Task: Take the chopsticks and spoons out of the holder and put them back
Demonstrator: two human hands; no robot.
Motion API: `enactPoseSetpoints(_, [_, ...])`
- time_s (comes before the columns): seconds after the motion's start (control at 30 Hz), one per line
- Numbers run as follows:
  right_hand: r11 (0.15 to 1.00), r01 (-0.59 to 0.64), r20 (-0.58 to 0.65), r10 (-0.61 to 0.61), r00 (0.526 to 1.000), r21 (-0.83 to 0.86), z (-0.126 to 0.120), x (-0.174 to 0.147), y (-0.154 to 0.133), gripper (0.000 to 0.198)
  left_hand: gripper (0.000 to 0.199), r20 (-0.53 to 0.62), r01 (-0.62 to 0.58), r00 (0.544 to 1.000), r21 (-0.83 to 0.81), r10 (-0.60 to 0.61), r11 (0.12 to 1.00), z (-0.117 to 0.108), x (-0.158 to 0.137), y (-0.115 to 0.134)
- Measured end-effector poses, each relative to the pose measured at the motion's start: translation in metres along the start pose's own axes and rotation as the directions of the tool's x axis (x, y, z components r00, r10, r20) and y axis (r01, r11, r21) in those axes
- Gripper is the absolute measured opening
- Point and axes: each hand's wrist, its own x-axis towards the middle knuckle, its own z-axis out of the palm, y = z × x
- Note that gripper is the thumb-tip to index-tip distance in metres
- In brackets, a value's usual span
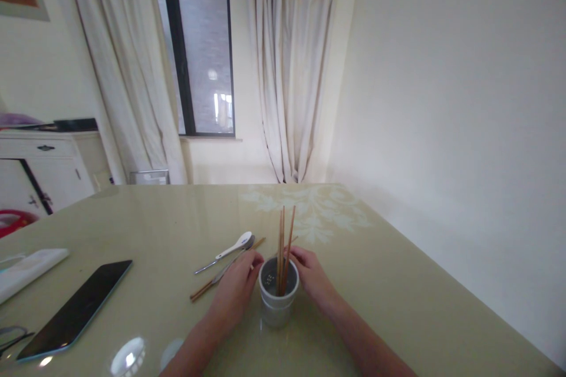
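While the cup (277, 301) stands on the counter (389, 288) with chopsticks (280, 250) standing inside, the head view shows the left hand (239, 284) and right hand (313, 274) apart at its two sides, though I cannot tell whether either grips anything.

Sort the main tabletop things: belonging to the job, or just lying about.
Apparently part of the job:
round whitish cup
thin brown wooden chopsticks in it
white oval spoon
silver metal cutlery
loose brown wooden chopsticks

Just lying about, likely:
black rectangular screened device
flat white object, far left
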Motion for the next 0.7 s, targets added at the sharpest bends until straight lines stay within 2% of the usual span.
enactPoseSetpoints(0.1, [0.997, -0.036, -0.039, 0.039, 0.998, 0.073, 0.004, 0.001, 0.0, 0.053, 0.019, 0.024, -0.083, 0.996, -0.112, 0.086, 0.99, 0.003, -0.001, 0.003])
enactPoseSetpoints(0.17, [0.993, -0.046, -0.079, 0.055, 0.995, 0.113, 0.003, 0.001, -0.004, 0.051, 0.025, 0.04, -0.101, 0.994, -0.113, 0.106, 0.989, 0.002, 0.0, 0.003])
enactPoseSetpoints(0.27, [0.987, 0.007, -0.237, 0.031, 0.971, 0.16, -0.007, 0.004, -0.013, 0.051, 0.032, 0.021, -0.053, 0.998, 0.091, 0.051, 0.994, -0.004, 0.003, -0.002])
enactPoseSetpoints(0.33, [0.984, 0.099, -0.393, -0.033, 0.919, 0.149, -0.021, 0.006, -0.021, 0.052, 0.03, -0.006, 0.015, 1.0, 0.323, -0.013, 0.946, -0.01, 0.005, -0.006])
enactPoseSetpoints(0.4, [0.972, 0.209, -0.532, -0.124, 0.837, 0.103, -0.039, 0.008, -0.028, 0.05, 0.027, -0.012, 0.077, 0.996, 0.515, -0.083, 0.854, -0.016, 0.006, -0.01])
enactPoseSetpoints(0.47, [0.948, 0.304, -0.635, -0.181, 0.751, 0.09, -0.056, 0.01, -0.035, 0.046, 0.027, -0.006, 0.12, 0.989, 0.62, -0.148, 0.776, -0.022, 0.006, -0.012])
enactPoseSetpoints(0.53, [0.919, 0.369, -0.687, -0.178, 0.704, 0.141, -0.069, 0.01, -0.041, 0.043, 0.028, -0.001, 0.136, 0.983, 0.663, -0.181, 0.736, -0.025, 0.006, -0.014])
enactPoseSetpoints(0.6, [0.887, 0.404, -0.694, -0.146, 0.705, 0.223, -0.075, 0.009, -0.045, 0.041, 0.028, -0.005, 0.143, 0.982, 0.677, -0.19, 0.722, -0.027, 0.005, -0.015])
enactPoseSetpoints(0.7, [0.872, 0.395, -0.647, -0.127, 0.752, 0.289, -0.068, 0.005, -0.05, 0.039, 0.027, -0.017, 0.155, 0.981, 0.676, -0.196, 0.72, -0.027, 0.005, -0.015])
